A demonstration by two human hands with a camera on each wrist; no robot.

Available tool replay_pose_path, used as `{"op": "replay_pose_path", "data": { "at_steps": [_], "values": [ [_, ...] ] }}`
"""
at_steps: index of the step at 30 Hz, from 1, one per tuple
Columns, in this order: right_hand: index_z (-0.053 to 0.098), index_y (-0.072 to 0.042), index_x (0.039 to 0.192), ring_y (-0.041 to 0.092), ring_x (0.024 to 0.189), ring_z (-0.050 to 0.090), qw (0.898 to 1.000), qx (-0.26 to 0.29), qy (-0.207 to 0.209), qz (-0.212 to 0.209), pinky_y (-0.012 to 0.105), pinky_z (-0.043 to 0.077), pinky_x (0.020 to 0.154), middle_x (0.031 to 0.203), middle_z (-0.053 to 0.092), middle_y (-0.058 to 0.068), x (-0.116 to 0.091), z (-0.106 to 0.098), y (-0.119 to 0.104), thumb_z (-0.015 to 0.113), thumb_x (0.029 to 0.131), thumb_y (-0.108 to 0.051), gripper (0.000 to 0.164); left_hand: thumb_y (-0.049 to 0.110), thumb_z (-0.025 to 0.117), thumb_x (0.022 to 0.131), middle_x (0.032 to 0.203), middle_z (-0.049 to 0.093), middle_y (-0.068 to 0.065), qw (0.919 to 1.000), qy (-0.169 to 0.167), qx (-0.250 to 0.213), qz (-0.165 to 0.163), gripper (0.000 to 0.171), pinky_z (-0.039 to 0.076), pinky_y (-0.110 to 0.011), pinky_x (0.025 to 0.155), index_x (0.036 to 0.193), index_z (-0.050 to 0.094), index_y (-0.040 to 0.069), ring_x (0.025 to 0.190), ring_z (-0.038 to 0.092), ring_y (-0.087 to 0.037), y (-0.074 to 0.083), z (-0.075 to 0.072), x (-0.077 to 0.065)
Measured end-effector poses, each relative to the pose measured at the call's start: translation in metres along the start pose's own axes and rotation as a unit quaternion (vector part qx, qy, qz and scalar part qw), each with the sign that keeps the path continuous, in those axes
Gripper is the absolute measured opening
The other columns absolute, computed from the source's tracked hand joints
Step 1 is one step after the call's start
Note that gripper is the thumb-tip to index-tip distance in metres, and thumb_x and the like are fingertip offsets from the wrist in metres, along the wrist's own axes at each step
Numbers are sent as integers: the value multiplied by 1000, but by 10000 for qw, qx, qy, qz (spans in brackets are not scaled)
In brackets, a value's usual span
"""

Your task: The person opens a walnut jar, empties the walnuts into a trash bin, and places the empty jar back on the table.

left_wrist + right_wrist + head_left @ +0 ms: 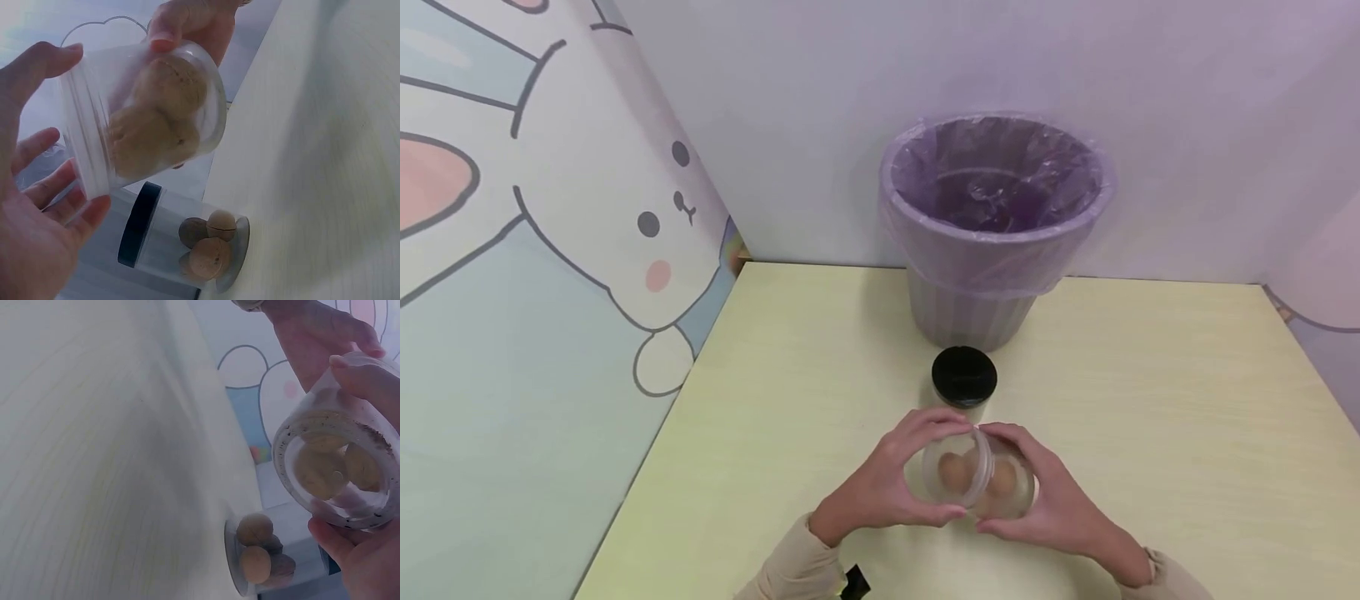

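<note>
My left hand (891,479) grips the translucent lid (87,131) of a clear plastic jar (209,119), thumb on one side and fingers on the other. The right hand (1060,508) holds the same jar around its body near the base. Tilted on its side above the table, the jar has its lid end toward my left hand. Several walnuts (140,140) lie inside it. Just beyond the hands, a second clear jar (172,212) with a black lid (964,377) stands upright on the table, also with walnuts (255,564) at its bottom.
A grey trash bin (970,312) lined with a purple plastic bag (1000,267) stands at the back of the pale wooden table (790,358), against the wall. A rabbit mural (602,183) covers the left wall. A small black item (854,582) shows by the left sleeve.
</note>
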State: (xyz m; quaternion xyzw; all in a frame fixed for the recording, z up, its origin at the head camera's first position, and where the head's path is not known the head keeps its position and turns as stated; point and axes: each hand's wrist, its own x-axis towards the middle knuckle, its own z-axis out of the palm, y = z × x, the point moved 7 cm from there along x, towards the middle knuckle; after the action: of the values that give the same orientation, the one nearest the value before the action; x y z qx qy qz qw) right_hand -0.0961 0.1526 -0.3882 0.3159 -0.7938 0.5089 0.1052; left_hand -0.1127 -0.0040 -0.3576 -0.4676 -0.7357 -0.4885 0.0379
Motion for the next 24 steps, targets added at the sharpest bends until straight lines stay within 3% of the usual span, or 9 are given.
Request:
{"op": "replay_pose_path", "data": {
  "at_steps": [4, 9, 13, 19, 24],
  "values": [
    [49, 3, 126, 14, 100, 55, 9999, 25, 149, -59, 19, 42, 83, 115, 59, 6, 3, -6, -5, 94, 44, -7, 94, 12, 86, 64, 129, 48, -14, 9999, 111, -2, -95, 77, 42, -33, 97, 131, 50, 0, 119, 49, -22, 4, -3, 2],
    [51, 4, 124, 18, 96, 56, 9995, -29, 221, -202, 19, 42, 83, 114, 60, 5, 6, -6, -7, 94, 43, -5, 92, 15, 87, 63, 127, 48, -13, 9995, 281, 2, -165, 80, 48, -32, 88, 133, 50, 3, 112, 53, -22, -1, -2, 1],
    [51, 9, 122, 20, 97, 56, 9978, 41, 398, -537, 20, 41, 86, 113, 59, 9, 8, -6, -10, 93, 42, -3, 91, 20, 87, 65, 125, 51, -10, 9982, 548, 33, -232, 79, 50, -29, 80, 133, 49, 5, 104, 56, -22, -17, 3, -5],
    [52, 11, 120, 23, 99, 56, 9959, -93, 614, -656, 21, 40, 88, 115, 59, 12, 9, -5, -10, 93, 43, -6, 90, 36, 81, 73, 120, 52, 2, 9924, 770, 186, -942, 71, 49, -24, 75, 133, 49, 15, 102, 52, -14, -42, 11, -14],
    [52, 9, 121, 21, 100, 56, 9969, -108, 628, -452, 20, 41, 87, 115, 60, 11, 9, -6, -8, 93, 42, -4, 90, 39, 78, 76, 132, 45, 5, 9889, 438, -57, -1419, 75, 46, -29, 86, 140, 41, 22, 117, 45, -12, -42, 12, -15]
  ]
}}
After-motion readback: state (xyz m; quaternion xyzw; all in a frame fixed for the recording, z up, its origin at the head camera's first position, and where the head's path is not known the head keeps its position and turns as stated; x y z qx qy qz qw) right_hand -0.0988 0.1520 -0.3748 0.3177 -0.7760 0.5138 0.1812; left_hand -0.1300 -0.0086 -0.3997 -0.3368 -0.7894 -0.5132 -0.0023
